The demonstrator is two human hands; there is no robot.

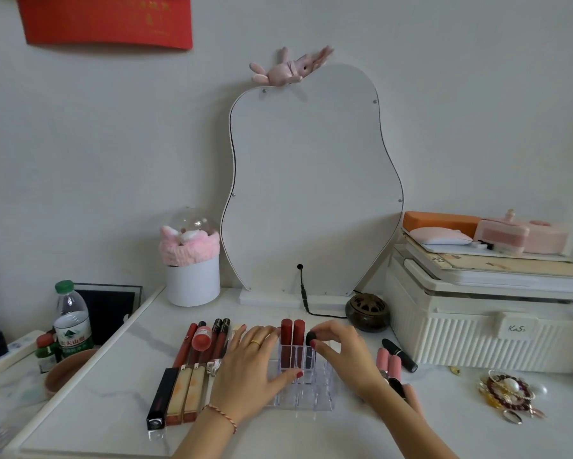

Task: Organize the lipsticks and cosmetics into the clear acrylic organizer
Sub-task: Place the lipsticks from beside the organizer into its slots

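The clear acrylic organizer (315, 397) stands on the white table in front of me. Two red lipsticks (292, 332) stand upright in its back row. My right hand (344, 351) pinches a dark lipstick (311, 339) by its top, standing in the slot right of the red ones. My left hand (248, 369) rests on the organizer's left side, fingers spread over it, thumb on the front cells. Several lip glosses and tubes (192, 369) lie in a row to the left. Pink lipsticks (389, 362) and a black lipstick (399, 354) lie to the right.
A wavy mirror (311, 180) leans on the wall behind, its cable (306, 303) trailing on the table. A brown incense burner (368, 312), a white ribbed storage box (484, 329), jewellery (508, 397), a white pot (192, 279) and a water bottle (71, 321) surround the work area.
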